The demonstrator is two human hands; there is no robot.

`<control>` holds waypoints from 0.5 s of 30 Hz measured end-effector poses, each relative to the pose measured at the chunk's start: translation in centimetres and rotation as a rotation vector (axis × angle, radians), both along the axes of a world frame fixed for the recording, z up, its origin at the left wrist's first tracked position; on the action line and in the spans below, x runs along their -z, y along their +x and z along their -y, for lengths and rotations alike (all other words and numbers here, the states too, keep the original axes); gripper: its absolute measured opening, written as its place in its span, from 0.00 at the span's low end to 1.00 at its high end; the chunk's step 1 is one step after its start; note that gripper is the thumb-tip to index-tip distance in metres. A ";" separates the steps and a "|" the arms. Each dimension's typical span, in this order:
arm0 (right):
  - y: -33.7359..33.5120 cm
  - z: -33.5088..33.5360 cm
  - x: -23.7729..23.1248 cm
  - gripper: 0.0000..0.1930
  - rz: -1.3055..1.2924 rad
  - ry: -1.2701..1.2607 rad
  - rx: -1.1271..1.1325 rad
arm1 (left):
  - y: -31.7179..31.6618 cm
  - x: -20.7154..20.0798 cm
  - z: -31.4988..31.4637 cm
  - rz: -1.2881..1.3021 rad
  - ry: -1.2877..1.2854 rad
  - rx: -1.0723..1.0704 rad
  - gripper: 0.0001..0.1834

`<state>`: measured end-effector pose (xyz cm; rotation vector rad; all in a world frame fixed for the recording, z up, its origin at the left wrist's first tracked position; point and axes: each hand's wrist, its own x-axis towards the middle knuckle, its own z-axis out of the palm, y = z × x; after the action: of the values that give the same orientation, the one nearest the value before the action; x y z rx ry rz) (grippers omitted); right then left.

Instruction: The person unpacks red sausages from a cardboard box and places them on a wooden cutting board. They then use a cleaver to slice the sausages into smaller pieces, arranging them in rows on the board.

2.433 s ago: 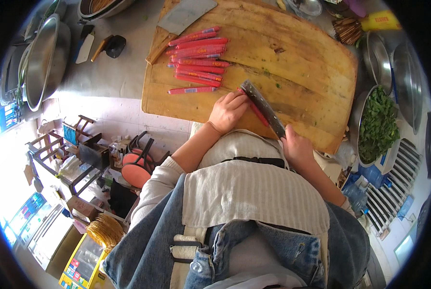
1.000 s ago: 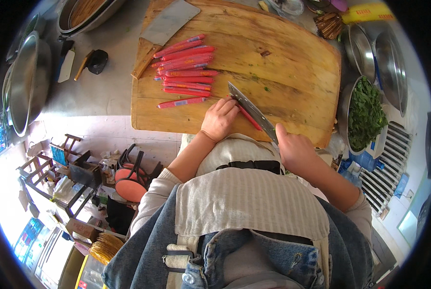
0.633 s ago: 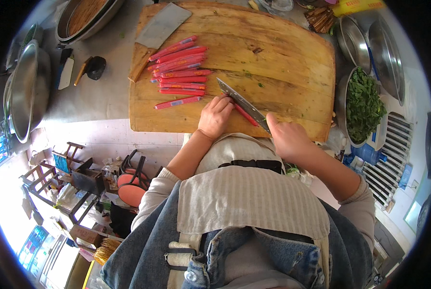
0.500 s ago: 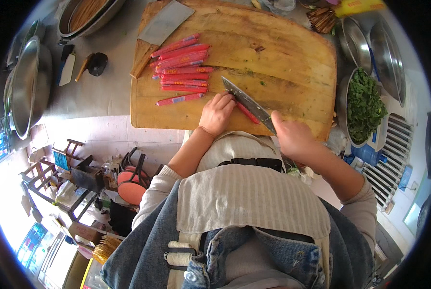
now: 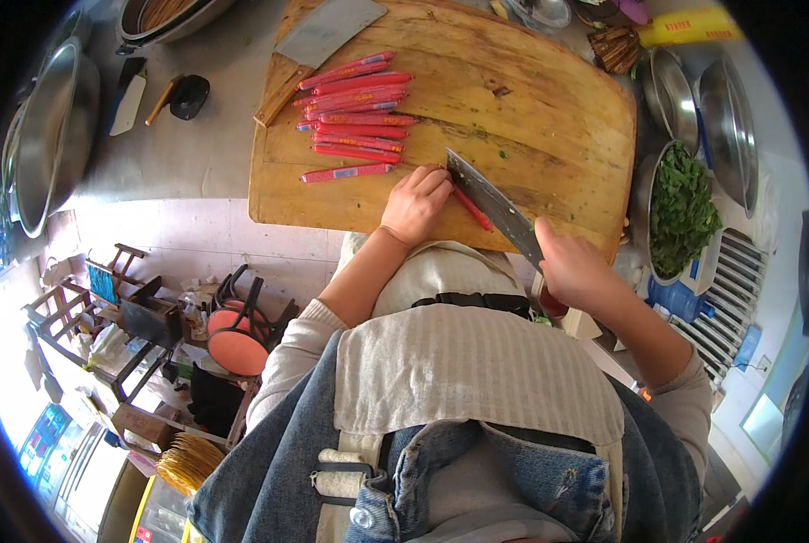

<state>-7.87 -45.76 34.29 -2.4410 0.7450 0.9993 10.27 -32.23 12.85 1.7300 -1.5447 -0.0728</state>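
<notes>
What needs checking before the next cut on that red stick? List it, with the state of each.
1. Right hand grips the steel cleaver by its handle: ok.
2. Left hand steadies the red wrapped sausage stick beside the blade: ok.
3. Left fingertips curled back from the edge: cannot tell.
4. Large wooden cutting board lies flat on the counter: ok.
5. Pile of red sticks lies apart from the blade: ok.
6. Second cleaver rests away from both hands: ok.

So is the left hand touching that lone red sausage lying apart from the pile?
Apart. In the head view, bare cutting board shows between the lone sausage and the left hand, which rests on another sausage under the knife.
</notes>
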 end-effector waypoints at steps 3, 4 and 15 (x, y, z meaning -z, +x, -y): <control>-0.6 -0.3 0.2 0.19 -0.028 0.013 0.016 | 0.3 -0.2 0.0 -0.031 0.011 0.022 0.10; -0.8 -0.4 0.4 0.19 -0.034 0.017 0.018 | 0.6 -0.5 0.0 -0.047 0.027 0.041 0.11; -3.3 -1.0 2.5 0.19 0.019 -0.075 -0.028 | 7.2 -3.1 5.7 0.227 0.433 0.353 0.17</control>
<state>-11.12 -44.71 31.82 -2.5276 0.7572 0.9736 17.51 -37.90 15.96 1.8122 -2.1122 -0.4291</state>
